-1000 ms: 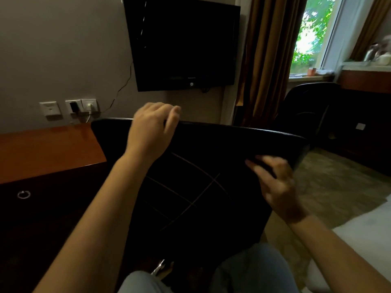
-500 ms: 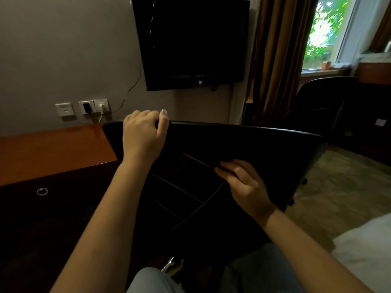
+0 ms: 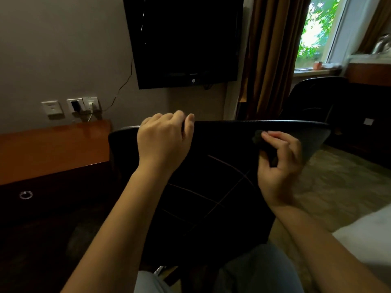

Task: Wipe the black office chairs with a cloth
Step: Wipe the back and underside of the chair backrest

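The black office chair (image 3: 211,187) stands right in front of the person, its backrest turned towards the camera. The long top edge runs from 9 o'clock to 3 o'clock. Thin stitched lines cross the dark back panel.

The left hand (image 3: 163,142) grips the top edge towards its 9 o'clock end, its fingers (image 3: 177,117) curled over the rim. The right hand (image 3: 279,163) pinches a small dark cloth (image 3: 259,137) between thumb and bent fingers. It holds the cloth against the backrest just below the top edge, towards the 3 o'clock end.

No writing can be read. The badge under the screen of the wall television (image 3: 184,39) at 12 o'clock is too small to make out.

At 9 o'clock of the chair is a glossy brown wooden bench (image 3: 53,149) with a dark front and a ring pull (image 3: 26,195). White wall sockets (image 3: 82,104) sit above it, with plugs in them. Brown curtains (image 3: 268,49) hang at 1 o'clock beside a bright window (image 3: 317,28) with green leaves outside. A second black chair (image 3: 313,98) stands at 2 o'clock, well apart from the first. Patterned carpet (image 3: 338,176) covers the floor at 3 o'clock, and a white bed (image 3: 364,240) edge shows at 4 o'clock.
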A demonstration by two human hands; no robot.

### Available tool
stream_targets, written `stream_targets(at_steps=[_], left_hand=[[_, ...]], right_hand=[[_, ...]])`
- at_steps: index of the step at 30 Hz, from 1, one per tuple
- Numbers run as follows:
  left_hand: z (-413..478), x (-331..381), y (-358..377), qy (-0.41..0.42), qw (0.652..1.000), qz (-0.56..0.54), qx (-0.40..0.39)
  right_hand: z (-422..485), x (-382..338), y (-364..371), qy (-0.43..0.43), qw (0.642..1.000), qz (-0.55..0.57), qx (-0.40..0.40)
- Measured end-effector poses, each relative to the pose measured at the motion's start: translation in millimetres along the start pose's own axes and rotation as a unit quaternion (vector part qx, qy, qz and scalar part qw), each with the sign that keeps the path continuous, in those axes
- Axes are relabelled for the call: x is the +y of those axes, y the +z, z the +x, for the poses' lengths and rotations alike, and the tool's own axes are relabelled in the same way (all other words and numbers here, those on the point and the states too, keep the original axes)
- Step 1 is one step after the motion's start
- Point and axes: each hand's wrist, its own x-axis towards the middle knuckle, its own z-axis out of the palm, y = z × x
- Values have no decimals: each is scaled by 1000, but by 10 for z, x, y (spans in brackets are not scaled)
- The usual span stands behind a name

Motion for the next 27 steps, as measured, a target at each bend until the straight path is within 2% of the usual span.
stream_targets(at_steps=[4,7,9,13,16,19,23,27], left_hand=[[121,-74,-105,67,997,-44,-23],[172,-270,-132,41,994,-58,-85],[121,-369,-122,13,996,-44,-75],[-7,-360,-85,-19,1000,-19,8],[-47,-356,-58,-26,999,-26,21],[-52,-324,-40,-39,998,-22,33],[-54,-300,-23,-45,998,-21,29],[-66,-294,-23,-43,998,-12,36]], right_hand=[[-101,-354,308,-41,996,42,-60],[-269,-351,416,-104,984,49,-138],[-317,-204,346,-103,983,32,-151],[-290,239,98,-9,997,-29,-69],[-216,472,-44,92,995,-41,-2],[-178,465,-68,130,991,-36,19],[-208,30,135,88,996,0,10],[-322,-582,476,-56,987,67,-132]])
